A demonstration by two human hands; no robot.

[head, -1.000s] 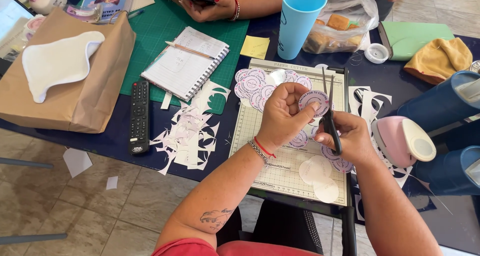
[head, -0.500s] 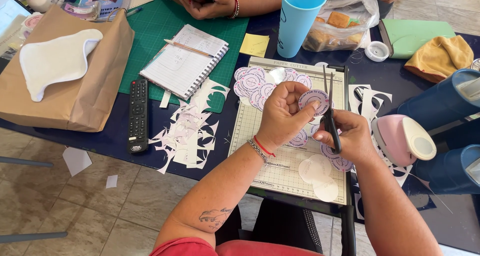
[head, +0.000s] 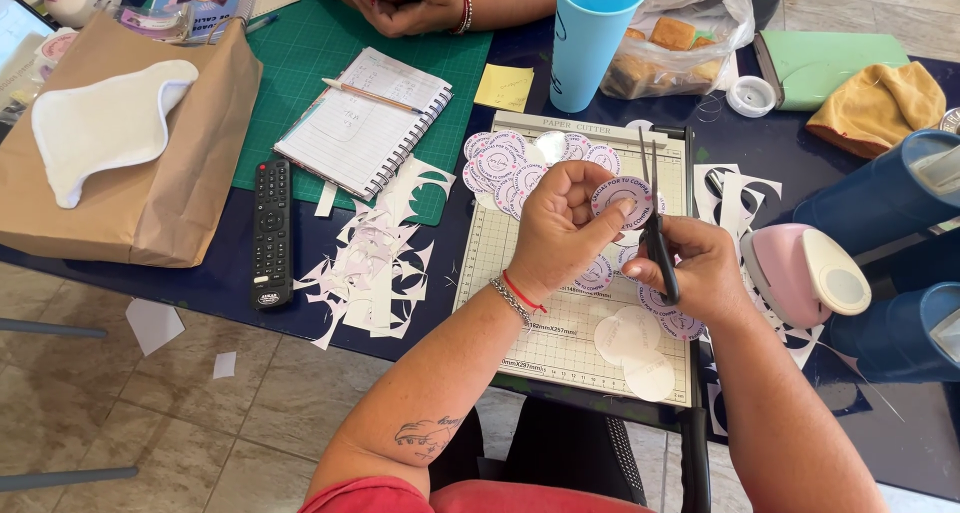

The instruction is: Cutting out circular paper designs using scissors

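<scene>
— Above the paper cutter (head: 560, 303), what is the left hand (head: 560, 228) doing?
— It is pinching a round sticker (head: 622, 198), while the right hand (head: 700, 273) is gripping scissors (head: 655, 238) beside it.
— And around them?
— Paper scraps (head: 375, 263) are lying on the counter (head: 200, 283).

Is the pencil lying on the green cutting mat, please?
No, the pencil rests on the open spiral notebook, which itself lies partly on the green cutting mat.
</scene>
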